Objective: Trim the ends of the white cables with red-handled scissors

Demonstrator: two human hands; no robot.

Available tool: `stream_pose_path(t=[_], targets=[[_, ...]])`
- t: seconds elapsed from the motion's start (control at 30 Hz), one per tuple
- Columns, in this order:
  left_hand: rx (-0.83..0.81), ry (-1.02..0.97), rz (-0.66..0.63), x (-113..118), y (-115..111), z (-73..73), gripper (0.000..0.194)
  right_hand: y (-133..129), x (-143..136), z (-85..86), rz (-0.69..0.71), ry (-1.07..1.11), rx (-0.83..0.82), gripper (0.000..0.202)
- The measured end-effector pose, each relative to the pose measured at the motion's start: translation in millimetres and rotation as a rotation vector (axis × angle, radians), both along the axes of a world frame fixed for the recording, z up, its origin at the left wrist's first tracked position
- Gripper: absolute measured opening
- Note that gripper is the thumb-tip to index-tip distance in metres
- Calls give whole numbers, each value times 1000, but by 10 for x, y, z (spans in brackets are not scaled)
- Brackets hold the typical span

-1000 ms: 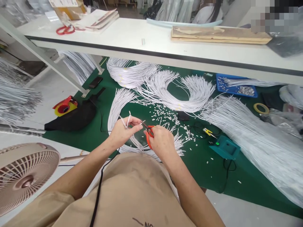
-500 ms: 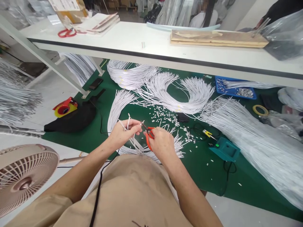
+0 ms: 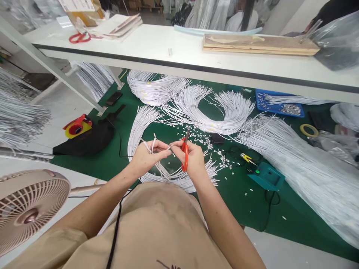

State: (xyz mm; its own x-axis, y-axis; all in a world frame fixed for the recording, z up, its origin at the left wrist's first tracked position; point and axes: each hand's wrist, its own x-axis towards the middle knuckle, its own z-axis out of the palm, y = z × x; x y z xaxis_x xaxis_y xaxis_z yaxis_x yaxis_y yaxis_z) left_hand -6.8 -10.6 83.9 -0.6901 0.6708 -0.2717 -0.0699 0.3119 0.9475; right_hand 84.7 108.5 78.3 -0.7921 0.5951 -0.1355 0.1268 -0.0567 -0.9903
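Note:
My left hand (image 3: 148, 154) is closed on white cables (image 3: 162, 170), one cut end sticking up above the fingers. A cable tip is pinched where the fingertips of both hands meet. My right hand (image 3: 192, 154) keeps red-handled scissors (image 3: 185, 151) in its palm, the blades pointing away from me, while its thumb and finger pinch at the same cable tip. Below the hands a curved bundle of white cables (image 3: 182, 181) lies on the green mat (image 3: 232, 209). Small white cut pieces (image 3: 196, 136) are scattered just beyond the right hand.
Large coiled cable bundles (image 3: 207, 119) lie ahead, under a white shelf (image 3: 157, 45). At right are a teal device (image 3: 266, 177), yellow-handled cutters (image 3: 246, 158) and a blue tray (image 3: 277, 106) of small metal parts. A fan (image 3: 30, 215) stands at left, near a tape dispenser (image 3: 77, 126).
The scissors have come away from the cable end and turned so the blades point forward. My right fingertips have moved left to meet the left ones at the cable tip.

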Motion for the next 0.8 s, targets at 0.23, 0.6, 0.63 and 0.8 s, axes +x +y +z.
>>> stream_pose_path(t=[0.23,0.6,0.63,0.8], targets=[[-40,21,-94,-41,-23,60,26,-19,-5,-35,-38,25,-57,14],[-42,84,-134,-60,-21,-20,19,-149,-71,-126,-43,64,-228,15],[-43,63,-136,-66,-26,-15,19,-123,-59,-120,-9,96,-290,18],[-33,9,-179,-89,-62,45,22,-31,-19,-122,48,76,-324,16]])
